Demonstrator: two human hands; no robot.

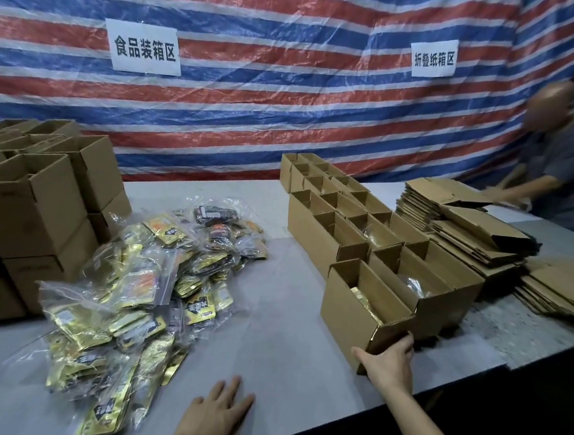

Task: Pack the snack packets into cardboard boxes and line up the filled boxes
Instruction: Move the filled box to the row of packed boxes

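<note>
A heap of gold and black snack packets (pixel 143 285) in clear bags lies on the grey table (pixel 286 337), left of centre. To the right stands a row of open cardboard boxes (pixel 347 218). The nearest open box (pixel 350 308) has a gold packet inside. My right hand (pixel 389 361) presses flat against this box's near end, fingers straight. My left hand (pixel 219 411) rests flat on the table near the front edge, beside the packets, and holds nothing.
Stacked cardboard boxes (pixel 36 204) fill the table's left side. Piles of flattened cartons (pixel 476 232) lie at the right. Another person (pixel 557 170) works at the far right. A striped tarp (pixel 253 105) with two paper signs hangs behind the table.
</note>
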